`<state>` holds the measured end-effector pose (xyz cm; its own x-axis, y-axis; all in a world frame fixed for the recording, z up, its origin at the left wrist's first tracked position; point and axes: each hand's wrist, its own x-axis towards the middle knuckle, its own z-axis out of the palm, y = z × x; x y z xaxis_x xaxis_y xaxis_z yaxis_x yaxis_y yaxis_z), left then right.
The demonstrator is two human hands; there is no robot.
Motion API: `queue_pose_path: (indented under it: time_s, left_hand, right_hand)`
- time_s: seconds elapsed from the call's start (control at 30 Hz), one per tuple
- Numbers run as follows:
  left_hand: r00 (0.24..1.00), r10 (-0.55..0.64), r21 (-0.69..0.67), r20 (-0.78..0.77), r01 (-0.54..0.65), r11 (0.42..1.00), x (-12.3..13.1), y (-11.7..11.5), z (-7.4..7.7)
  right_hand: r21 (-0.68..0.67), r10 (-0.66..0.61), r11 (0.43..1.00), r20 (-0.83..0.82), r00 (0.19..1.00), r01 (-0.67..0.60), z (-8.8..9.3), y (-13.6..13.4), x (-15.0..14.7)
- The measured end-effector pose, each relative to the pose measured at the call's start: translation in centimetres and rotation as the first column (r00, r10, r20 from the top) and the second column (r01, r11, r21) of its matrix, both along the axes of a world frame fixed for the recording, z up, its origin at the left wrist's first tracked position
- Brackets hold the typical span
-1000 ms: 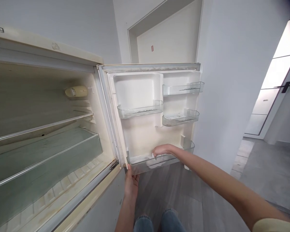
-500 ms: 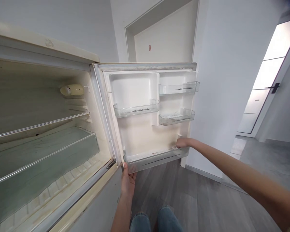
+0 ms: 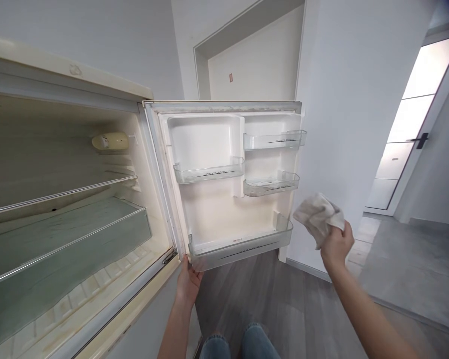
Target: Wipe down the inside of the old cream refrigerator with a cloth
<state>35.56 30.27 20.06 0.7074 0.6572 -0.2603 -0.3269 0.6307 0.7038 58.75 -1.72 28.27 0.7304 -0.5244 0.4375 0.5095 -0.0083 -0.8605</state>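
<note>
Far to the left of my left hand the fridge cabinet (image 3: 60, 199) stands open, its glass shelves (image 3: 63, 219) bare. My left hand (image 3: 188, 281) grips the bottom corner of the open fridge door (image 3: 224, 209), fingers curled up on its lower edge just beside the hinge side. Above that hand and stretching toward my right one runs the clear bottom door bin (image 3: 243, 247); higher up sit three smaller door bins (image 3: 271, 184). My right hand (image 3: 336, 245) is clenched around a crumpled pale cloth (image 3: 317, 215), held in the air just right of the door's outer edge, clear of the bin, over the wood floor (image 3: 284, 309).
</note>
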Motion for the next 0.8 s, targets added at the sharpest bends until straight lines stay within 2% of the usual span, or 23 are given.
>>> queue_pose_path:
  time_s: [0.07,0.1,0.2,0.3,0.5,0.57,0.67,0.73,0.8]
  left_hand:
    - [1.000,-0.006,-0.010,0.005,0.006,1.000,0.1,-0.2,-0.2]
    - [1.000,-0.016,-0.014,0.012,0.016,1.000,0.2,-0.4,-0.3]
    - [0.997,-0.049,-0.021,0.056,0.050,0.999,0.4,-0.8,-0.4]
    - [0.992,-0.070,-0.027,0.102,0.073,0.997,0.4,-1.1,-0.6]
    - [0.987,-0.091,-0.055,0.134,0.100,0.994,0.3,-1.3,-0.9]
    - [0.985,-0.094,-0.064,0.141,0.104,0.993,0.3,-1.3,-1.0]
    - [0.986,-0.090,-0.083,0.142,0.102,0.991,0.4,-1.3,-1.1]
    - [0.986,-0.092,-0.098,0.137,0.106,0.990,0.6,-1.2,-1.0]
    - [0.986,-0.095,-0.111,0.134,0.111,0.988,0.7,-1.1,-0.9]
  right_hand:
    - [0.054,-0.060,0.997,-0.030,0.998,0.062,-2.4,1.0,-0.6]
    - [0.055,-0.047,0.997,-0.052,0.998,0.050,-3.4,1.7,-0.7]
    - [0.019,0.136,0.991,-0.145,0.980,-0.135,-5.9,3.9,-0.6]
    - [0.018,0.292,0.956,-0.166,0.942,-0.293,-6.9,6.3,-0.9]
    - [0.015,0.274,0.962,-0.066,0.959,-0.274,-8.0,9.1,-3.2]
    - [-0.065,0.280,0.958,-0.005,0.960,-0.280,-9.3,9.6,-4.3]
    - [-0.295,0.292,0.921,0.096,0.952,-0.253,-11.2,10.0,-5.6]
    - [-0.448,0.257,0.880,0.171,0.951,-0.157,-11.9,10.0,-5.6]
    - [-0.536,0.168,0.844,0.253,0.953,-0.007,-11.8,9.7,-4.6]
